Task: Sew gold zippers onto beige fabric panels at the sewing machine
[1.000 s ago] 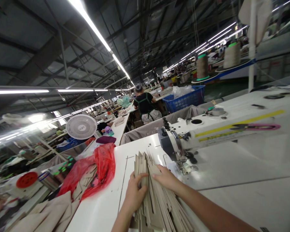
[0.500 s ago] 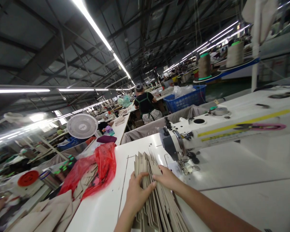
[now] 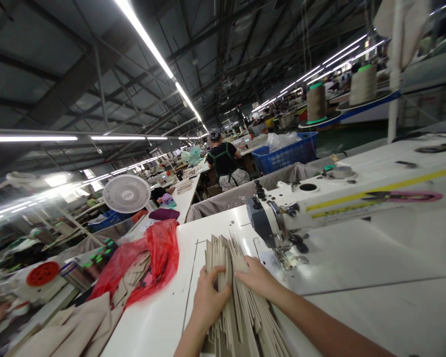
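Many thin beige fabric pieces (image 3: pixel 241 317) stand on edge in a long bundle on the white table, in front of the sewing machine (image 3: pixel 271 223). My left hand (image 3: pixel 210 295) is closed around the left part of the bundle, fingers on its far side and thumb on top. On the right part, my right hand (image 3: pixel 258 277) grips with its thumb on the inner side; its other fingers are mostly hidden behind the pieces. A narrow gap runs between the two parts.
Left of the bundle lies a red plastic bag (image 3: pixel 159 258) with beige pieces in it, and beige cloth (image 3: pixel 78 322) nearer. Pink-handled thread snips (image 3: pixel 405 196) rest on the machine arm. A person (image 3: pixel 225 158) works ahead, near a blue crate (image 3: pixel 286 153).
My left thumb has drawn back left, away from my right thumb. The gap between the two parts of the bundle has widened.
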Demonstrator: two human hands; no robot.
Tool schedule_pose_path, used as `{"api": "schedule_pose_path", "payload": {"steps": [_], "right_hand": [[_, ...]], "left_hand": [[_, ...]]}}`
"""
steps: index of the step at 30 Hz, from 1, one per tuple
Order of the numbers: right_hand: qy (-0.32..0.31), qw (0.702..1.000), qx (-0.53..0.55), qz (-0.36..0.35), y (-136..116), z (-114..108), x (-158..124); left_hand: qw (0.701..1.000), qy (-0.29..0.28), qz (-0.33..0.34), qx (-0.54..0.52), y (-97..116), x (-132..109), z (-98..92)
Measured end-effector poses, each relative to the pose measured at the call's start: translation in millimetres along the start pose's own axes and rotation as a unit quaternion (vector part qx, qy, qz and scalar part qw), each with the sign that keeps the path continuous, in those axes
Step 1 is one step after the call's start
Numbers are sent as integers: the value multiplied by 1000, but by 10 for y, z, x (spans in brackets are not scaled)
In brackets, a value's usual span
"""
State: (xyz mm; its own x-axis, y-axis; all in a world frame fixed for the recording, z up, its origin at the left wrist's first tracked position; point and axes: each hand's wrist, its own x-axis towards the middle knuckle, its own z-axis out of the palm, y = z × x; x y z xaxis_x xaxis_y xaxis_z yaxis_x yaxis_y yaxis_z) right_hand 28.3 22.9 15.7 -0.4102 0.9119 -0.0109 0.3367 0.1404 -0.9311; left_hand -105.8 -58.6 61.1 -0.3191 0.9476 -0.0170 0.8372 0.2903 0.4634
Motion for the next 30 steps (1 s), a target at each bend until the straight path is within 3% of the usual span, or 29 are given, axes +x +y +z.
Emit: {"api": "schedule_pose_path", "payload": {"steps": [7,18,30], "right_hand": [[-2,999,-41,8,-22,12,-15],[-4,996,-91,11,-152,159,203],[-11,993,-115,-7,-156,216,259]], "left_hand": [[1000,9,-2,-9,-50,22,7],[997,33,69,-30,-281,214,-48],[999,34,38,3,-348,283,-57]]}}
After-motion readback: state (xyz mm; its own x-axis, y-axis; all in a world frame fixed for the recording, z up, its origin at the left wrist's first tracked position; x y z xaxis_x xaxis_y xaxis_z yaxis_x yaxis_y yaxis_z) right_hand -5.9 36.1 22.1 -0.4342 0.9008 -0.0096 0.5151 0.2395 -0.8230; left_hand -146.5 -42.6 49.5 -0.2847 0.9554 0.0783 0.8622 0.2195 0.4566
